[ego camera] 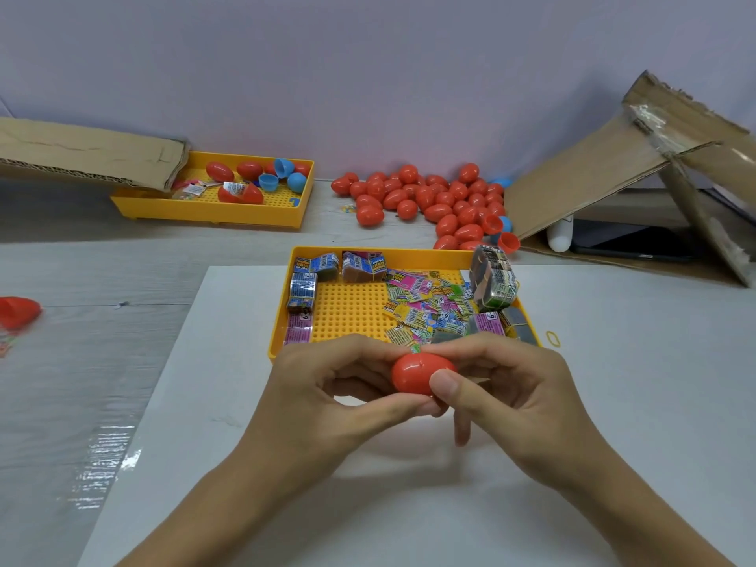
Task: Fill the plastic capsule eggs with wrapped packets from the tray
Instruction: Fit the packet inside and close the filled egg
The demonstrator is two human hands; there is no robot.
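Now closing step: left hand and right hand pinching red egg at tray near edge; next, press halves shut squarely.

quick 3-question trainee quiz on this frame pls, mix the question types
1. True or false: both the left hand and the right hand hold the red plastic capsule egg.
2. Where does the pile of loose red plastic eggs lie? A) inside the near yellow perforated plastic tray B) on the table beyond that tray C) under the flat cardboard sheet
3. Fill in: the few blue plastic egg halves at far left sit in the far ______ tray.

Key: 1 true; 2 B; 3 yellow.
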